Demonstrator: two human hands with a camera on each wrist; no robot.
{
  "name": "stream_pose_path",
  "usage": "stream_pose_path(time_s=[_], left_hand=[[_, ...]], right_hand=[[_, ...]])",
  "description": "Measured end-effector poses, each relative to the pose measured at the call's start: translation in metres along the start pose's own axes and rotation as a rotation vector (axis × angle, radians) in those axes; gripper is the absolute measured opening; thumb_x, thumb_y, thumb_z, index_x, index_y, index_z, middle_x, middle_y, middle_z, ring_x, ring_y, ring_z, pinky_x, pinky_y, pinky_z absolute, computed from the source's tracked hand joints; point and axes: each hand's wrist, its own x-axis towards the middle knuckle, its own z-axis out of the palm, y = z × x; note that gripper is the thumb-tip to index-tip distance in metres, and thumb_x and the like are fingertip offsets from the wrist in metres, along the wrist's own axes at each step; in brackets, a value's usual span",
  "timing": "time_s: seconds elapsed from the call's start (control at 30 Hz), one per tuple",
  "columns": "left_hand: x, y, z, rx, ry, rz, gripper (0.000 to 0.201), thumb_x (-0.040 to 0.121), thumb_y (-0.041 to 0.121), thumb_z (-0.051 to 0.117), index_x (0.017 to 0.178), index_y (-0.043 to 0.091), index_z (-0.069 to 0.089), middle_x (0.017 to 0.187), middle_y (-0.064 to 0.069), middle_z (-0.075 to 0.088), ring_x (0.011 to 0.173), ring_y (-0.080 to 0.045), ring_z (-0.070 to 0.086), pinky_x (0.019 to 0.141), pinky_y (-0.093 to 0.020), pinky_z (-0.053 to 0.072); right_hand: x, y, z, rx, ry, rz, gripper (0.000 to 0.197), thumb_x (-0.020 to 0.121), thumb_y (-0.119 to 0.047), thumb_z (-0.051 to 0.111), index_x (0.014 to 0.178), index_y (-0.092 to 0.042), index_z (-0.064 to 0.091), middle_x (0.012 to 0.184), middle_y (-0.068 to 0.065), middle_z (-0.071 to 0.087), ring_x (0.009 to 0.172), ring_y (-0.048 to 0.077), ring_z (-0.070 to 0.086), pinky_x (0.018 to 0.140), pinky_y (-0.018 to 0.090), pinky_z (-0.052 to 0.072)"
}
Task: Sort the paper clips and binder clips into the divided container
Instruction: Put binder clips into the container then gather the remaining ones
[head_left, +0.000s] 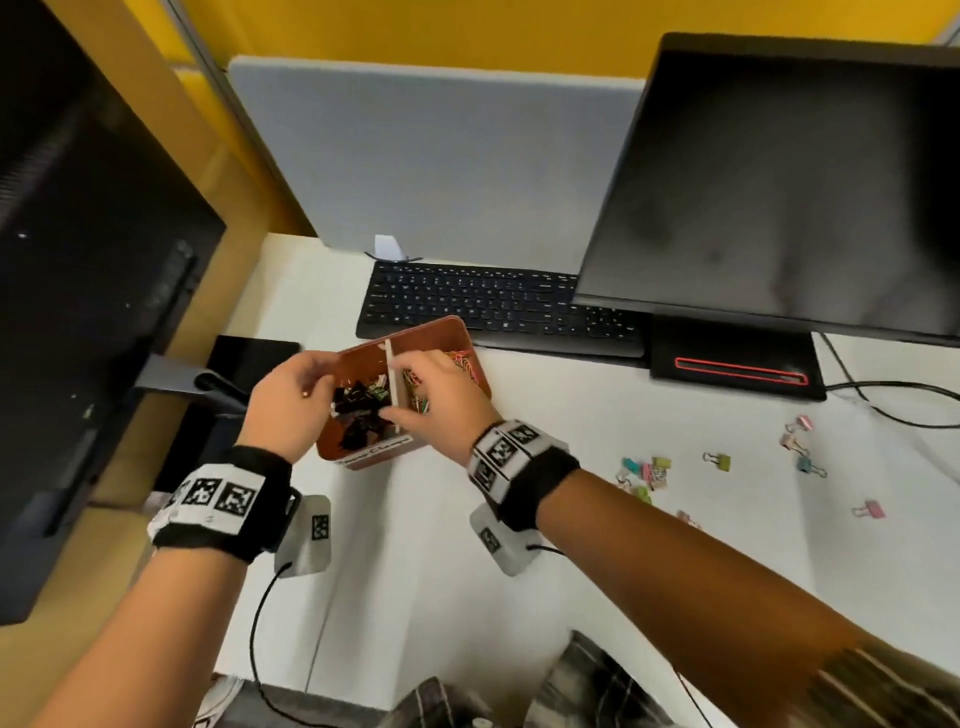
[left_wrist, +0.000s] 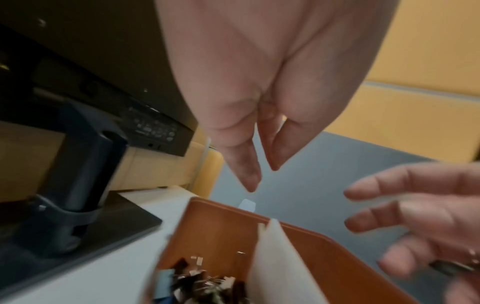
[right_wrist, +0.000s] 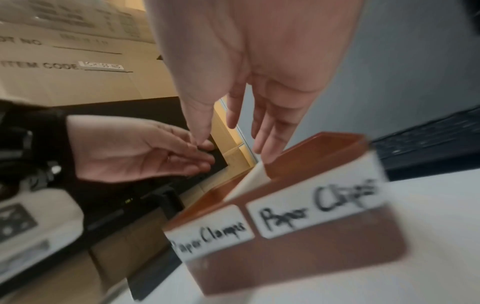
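The brown divided container (head_left: 470, 343) sits on the white desk, split by a white divider (head_left: 390, 374). Black binder clips (head_left: 358, 410) fill its left compartment and coloured paper clips (head_left: 462, 364) its right. Front labels read "Paper Clamps" (right_wrist: 207, 236) and "Paper Clips" (right_wrist: 317, 205). My left hand (head_left: 291, 400) hovers over the left compartment, fingers straight and empty (left_wrist: 262, 179). My right hand (head_left: 436, 395) hangs over the divider with spread fingers (left_wrist: 415, 222), holding nothing. Several pastel binder clips (head_left: 649, 470) lie loose on the desk to the right.
A black keyboard (head_left: 493, 306) lies just behind the container. A dark monitor (head_left: 779, 182) on its base (head_left: 737, 364) stands at the right, another monitor (head_left: 78, 312) at the left. Cables (head_left: 883, 400) run near the loose clips. A grey partition (head_left: 441, 156) closes the back.
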Motion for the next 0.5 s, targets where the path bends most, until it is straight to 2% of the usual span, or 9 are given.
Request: stream_pose_path(time_s=[0.07, 0.13, 0.2, 0.27, 0.3, 0.4, 0.5], left_hand=[[-0.014, 0.021, 0.012, -0.069, 0.002, 0.078, 0.022, 0.088, 0.004, 0.053, 0.105, 0.013, 0.062, 0.101, 0.002, 0.064, 0.090, -0.012, 0.061, 0.086, -0.025, 0.046], [-0.027, 0.037, 0.036, -0.113, -0.074, 0.167, 0.022, 0.086, 0.005, 0.058, 0.103, 0.018, 0.062, 0.103, 0.004, 0.063, 0.084, -0.007, 0.061, 0.078, -0.019, 0.046], [-0.040, 0.048, 0.070, -0.111, -0.229, 0.250, 0.029, 0.084, 0.006, 0.062, 0.106, 0.024, 0.059, 0.105, 0.005, 0.060, 0.086, -0.006, 0.060, 0.076, -0.016, 0.046], [-0.052, 0.060, 0.110, -0.100, -0.397, 0.319, 0.038, 0.081, 0.009, 0.066, 0.112, 0.028, 0.055, 0.109, 0.003, 0.055, 0.089, -0.010, 0.060, 0.071, -0.018, 0.049], [-0.059, 0.064, 0.128, -0.074, -0.469, 0.344, 0.044, 0.079, 0.012, 0.068, 0.117, 0.029, 0.053, 0.112, 0.002, 0.051, 0.090, -0.012, 0.059, 0.071, -0.019, 0.049], [-0.074, 0.077, 0.183, 0.039, -0.681, 0.395, 0.066, 0.077, 0.018, 0.071, 0.133, 0.033, 0.039, 0.126, 0.004, 0.038, 0.101, -0.015, 0.052, 0.084, -0.019, 0.045], [-0.081, 0.087, 0.229, 0.152, -0.807, 0.402, 0.082, 0.076, 0.017, 0.070, 0.142, 0.035, 0.024, 0.141, 0.002, 0.026, 0.119, -0.023, 0.046, 0.102, -0.033, 0.042]], right_hand=[[-0.026, 0.026, -0.015, -0.062, 0.019, -0.004, 0.045, 0.077, -0.033, 0.070, 0.117, -0.026, 0.052, 0.121, -0.001, 0.051, 0.104, 0.017, 0.054, 0.091, 0.038, 0.049], [-0.061, 0.061, -0.037, -0.137, 0.061, 0.057, 0.042, 0.074, -0.034, 0.072, 0.112, -0.027, 0.055, 0.114, -0.001, 0.051, 0.101, 0.018, 0.052, 0.090, 0.037, 0.048], [-0.102, 0.102, -0.059, -0.202, 0.110, 0.177, 0.042, 0.072, -0.032, 0.075, 0.109, -0.024, 0.056, 0.110, 0.000, 0.050, 0.098, 0.019, 0.049, 0.090, 0.033, 0.045], [-0.146, 0.139, -0.081, -0.252, 0.133, 0.344, 0.046, 0.070, -0.028, 0.077, 0.110, -0.024, 0.056, 0.111, 0.001, 0.047, 0.100, 0.021, 0.049, 0.087, 0.027, 0.043], [-0.165, 0.154, -0.090, -0.272, 0.130, 0.419, 0.048, 0.069, -0.027, 0.078, 0.112, -0.024, 0.055, 0.113, 0.001, 0.046, 0.102, 0.023, 0.049, 0.087, 0.027, 0.044], [-0.207, 0.186, -0.112, -0.316, 0.084, 0.582, 0.052, 0.071, -0.025, 0.076, 0.119, -0.026, 0.054, 0.121, 0.002, 0.045, 0.105, 0.023, 0.050, 0.092, 0.032, 0.046], [-0.220, 0.204, -0.118, -0.290, 0.036, 0.599, 0.049, 0.076, -0.024, 0.072, 0.122, -0.022, 0.055, 0.123, 0.005, 0.046, 0.108, 0.024, 0.050, 0.096, 0.030, 0.041]])
